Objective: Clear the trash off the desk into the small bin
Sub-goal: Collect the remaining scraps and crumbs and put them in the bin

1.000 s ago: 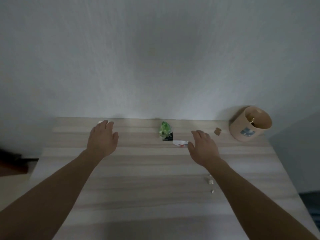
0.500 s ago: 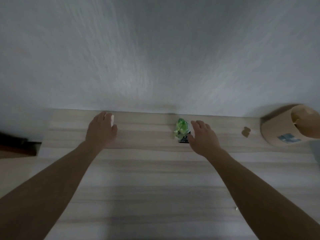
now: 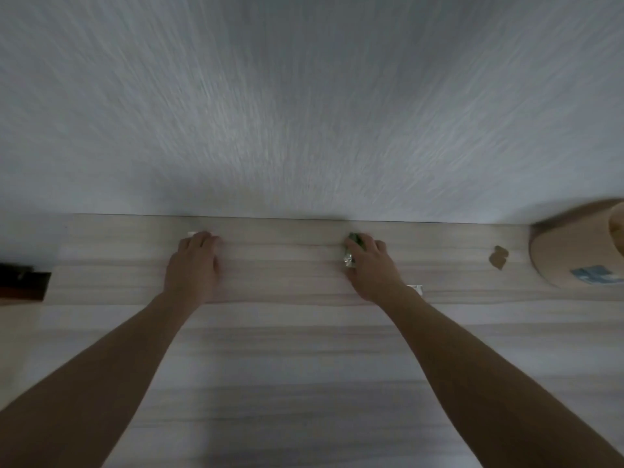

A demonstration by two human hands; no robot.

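Note:
My right hand (image 3: pixel 373 268) lies over a crumpled green wrapper (image 3: pixel 353 245) near the desk's back edge, fingers curled round it; only the wrapper's left side shows by my thumb. My left hand (image 3: pixel 193 265) reaches to the back edge, its bent fingertips on a small white scrap (image 3: pixel 191 234) that is mostly hidden. The small tan bin (image 3: pixel 570 251) with a blue label lies on its side at the far right, cut off by the frame. A white paper strip (image 3: pixel 416 288) lies by my right wrist, and a brown scrap (image 3: pixel 499 257) lies left of the bin.
The light wooden desk (image 3: pixel 304 349) runs up against a pale textured wall (image 3: pixel 304 113). A dark object (image 3: pixel 20 282) sits past the desk's left edge. The picture is blurred by motion.
The view swung left and forward, pushing the bin to the frame's edge. My right hand moved from beside the green wrapper onto it and closed on it. My left hand stayed at the white scrap.

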